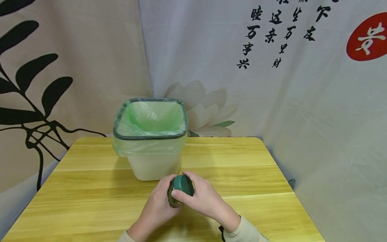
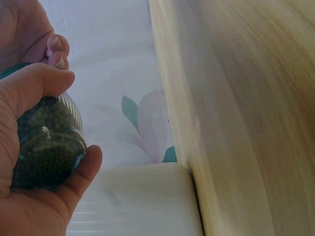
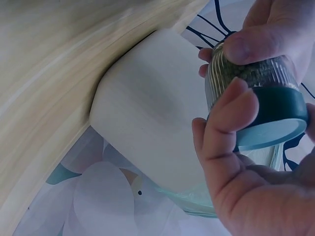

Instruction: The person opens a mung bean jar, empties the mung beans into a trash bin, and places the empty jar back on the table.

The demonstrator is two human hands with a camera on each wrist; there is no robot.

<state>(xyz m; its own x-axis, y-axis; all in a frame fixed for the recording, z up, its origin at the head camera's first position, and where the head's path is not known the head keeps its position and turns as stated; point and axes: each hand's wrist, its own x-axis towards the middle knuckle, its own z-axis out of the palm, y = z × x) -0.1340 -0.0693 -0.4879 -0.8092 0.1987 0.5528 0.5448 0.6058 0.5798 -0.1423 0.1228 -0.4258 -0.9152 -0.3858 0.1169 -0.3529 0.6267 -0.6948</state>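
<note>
Holding a ribbed clear jar (image 1: 174, 196) of small green beads, left hand (image 1: 157, 208) wraps fingers round the body; right hand (image 1: 202, 200) curls over the green lid (image 1: 183, 185). Jar lies between both palms, long axis tilted, lid end up toward the lined bin (image 1: 150, 137) just beyond the fingertips. Left wrist view alone shows the contents; right wrist view alone shows the lid's rim.

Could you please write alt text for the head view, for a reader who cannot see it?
Two hands hold a clear ribbed jar of small green beads over a yellow wooden table: the left hand grips its body, the right hand its dark green round lid. Behind stands a white square bin with a green liner.
</note>
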